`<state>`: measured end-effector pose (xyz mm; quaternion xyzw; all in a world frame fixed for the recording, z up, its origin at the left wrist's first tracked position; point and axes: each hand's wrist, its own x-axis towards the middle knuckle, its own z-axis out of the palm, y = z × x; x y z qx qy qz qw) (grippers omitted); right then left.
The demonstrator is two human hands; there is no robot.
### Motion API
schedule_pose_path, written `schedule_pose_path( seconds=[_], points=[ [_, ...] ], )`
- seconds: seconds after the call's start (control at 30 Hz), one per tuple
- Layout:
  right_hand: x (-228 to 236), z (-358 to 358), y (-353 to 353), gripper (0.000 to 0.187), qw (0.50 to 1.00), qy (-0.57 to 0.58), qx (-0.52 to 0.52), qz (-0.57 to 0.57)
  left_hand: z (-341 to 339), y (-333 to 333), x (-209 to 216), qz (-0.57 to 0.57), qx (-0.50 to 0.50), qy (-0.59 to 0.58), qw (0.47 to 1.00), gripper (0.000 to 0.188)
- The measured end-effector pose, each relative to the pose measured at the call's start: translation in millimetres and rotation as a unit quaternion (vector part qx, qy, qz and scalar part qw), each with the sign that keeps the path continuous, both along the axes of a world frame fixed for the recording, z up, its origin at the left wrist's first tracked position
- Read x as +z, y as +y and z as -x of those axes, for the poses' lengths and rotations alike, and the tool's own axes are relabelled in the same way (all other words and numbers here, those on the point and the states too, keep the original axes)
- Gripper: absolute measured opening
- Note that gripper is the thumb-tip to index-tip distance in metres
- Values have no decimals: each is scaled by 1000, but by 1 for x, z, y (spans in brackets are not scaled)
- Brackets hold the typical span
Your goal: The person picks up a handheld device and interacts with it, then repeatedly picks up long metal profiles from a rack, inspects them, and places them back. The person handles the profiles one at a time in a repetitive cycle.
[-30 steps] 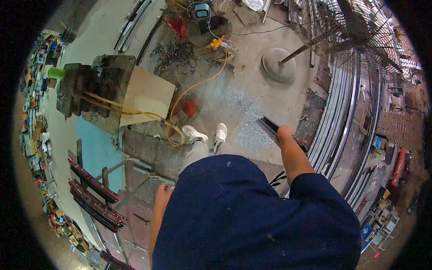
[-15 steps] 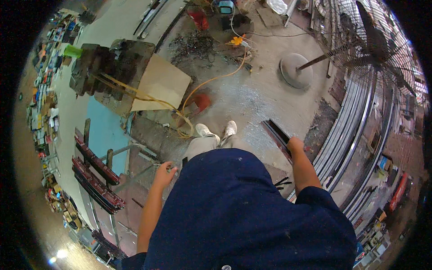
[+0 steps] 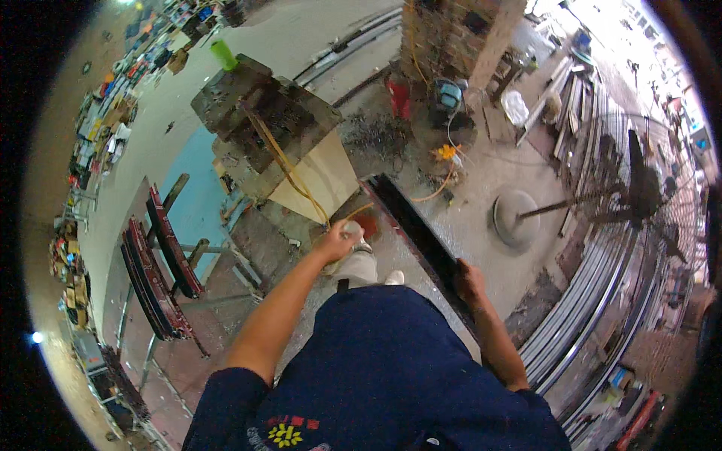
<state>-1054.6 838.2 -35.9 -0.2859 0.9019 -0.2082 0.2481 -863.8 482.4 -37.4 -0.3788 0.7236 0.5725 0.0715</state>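
Observation:
A long, dark metal channel (image 3: pixel 414 229) with a reddish side slants across the front of my body. My right hand (image 3: pixel 471 279) grips it toward its lower end, and its upper end points forward and left. My left hand (image 3: pixel 338 242) is out in front of my left leg, its fingers curled around a small pale patch that I cannot make out. It is apart from the channel. On the left, several similar dark red channels (image 3: pixel 154 282) lie on a metal stand.
A dark machine (image 3: pixel 259 113) with a tan board (image 3: pixel 323 177) and yellow hose stands ahead left. A pedestal fan (image 3: pixel 515 214) is at the right, beside long metal bars (image 3: pixel 579 293). An orange cord crosses the floor near a red object (image 3: pixel 366 223).
My right hand has raised the channel and swung it across in front of me. My left hand has moved forward and right. The view has shifted, and one foot has stepped ahead.

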Motion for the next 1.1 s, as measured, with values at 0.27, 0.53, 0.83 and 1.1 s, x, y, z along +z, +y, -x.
schedule_pose_path(
  seconds=[0.27,0.53,0.83,1.1],
  points=[
    [94,6,-113,33,999,9,15,29,128,-102,-19,-9,278,192,941,102],
    [79,21,-140,37,998,3,29,-55,146,-196,-119,-11,428,346,835,99],
    [71,32,-168,27,988,71,79,-112,141,-231,-130,-7,387,178,905,96],
    [96,32,-200,26,987,115,77,-81,143,-227,23,50,189,-39,980,94]
  ],
)
